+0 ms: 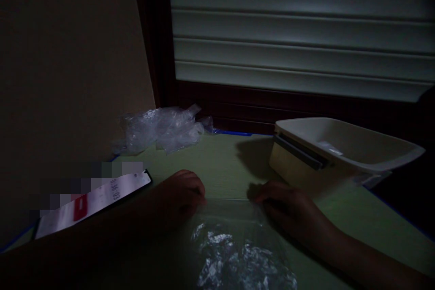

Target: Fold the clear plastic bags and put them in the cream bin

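Observation:
A clear plastic bag (238,244) stretches between my two hands at the front of the table, its top edge pulled straight. My left hand (183,192) pinches the bag's upper left corner. At the upper right corner, my right hand (288,204) grips it with thumb and fingers pressed together. Crinkled, shiny plastic fills the lower part of the bag; whether anything lies inside is too dark to tell. The bottom of the bag runs out of the picture.
A heap of crumpled clear plastic bags (163,129) lies at the back left. To the right stands a cream bin (302,167) with a bit of plastic inside. A lit phone (98,201) rests by my left forearm. A slatted panel (299,41) rises behind the green tabletop (224,167).

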The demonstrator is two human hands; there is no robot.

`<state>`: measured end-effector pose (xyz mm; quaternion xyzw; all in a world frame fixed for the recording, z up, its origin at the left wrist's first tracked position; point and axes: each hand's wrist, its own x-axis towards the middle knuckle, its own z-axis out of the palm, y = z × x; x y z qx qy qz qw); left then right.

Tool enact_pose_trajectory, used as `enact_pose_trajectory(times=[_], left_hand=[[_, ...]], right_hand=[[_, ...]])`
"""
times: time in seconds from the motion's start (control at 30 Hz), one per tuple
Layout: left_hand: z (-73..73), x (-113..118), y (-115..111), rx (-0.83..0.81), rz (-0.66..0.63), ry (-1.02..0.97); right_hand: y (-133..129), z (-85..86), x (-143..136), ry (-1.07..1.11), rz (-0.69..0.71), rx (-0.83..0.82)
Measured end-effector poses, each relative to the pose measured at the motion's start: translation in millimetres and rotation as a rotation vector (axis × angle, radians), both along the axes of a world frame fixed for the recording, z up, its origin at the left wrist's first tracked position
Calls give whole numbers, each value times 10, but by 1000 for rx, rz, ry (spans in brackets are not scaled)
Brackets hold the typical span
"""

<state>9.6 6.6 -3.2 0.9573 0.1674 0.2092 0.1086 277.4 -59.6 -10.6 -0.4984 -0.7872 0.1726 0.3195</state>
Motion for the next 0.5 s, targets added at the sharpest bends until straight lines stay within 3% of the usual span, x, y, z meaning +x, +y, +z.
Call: enact_pose_trajectory(times=[0.17, 0.33, 0.5], left_hand=[[114, -2, -5, 181, -128, 105], [202, 30, -76, 244, -108, 262], [197, 27, -91, 269, -99, 228]], right_hand=[[-19, 52, 54, -184, 95, 90], [-31, 111, 94, -374, 127, 114], [-60, 192, 75, -483, 93, 175]])
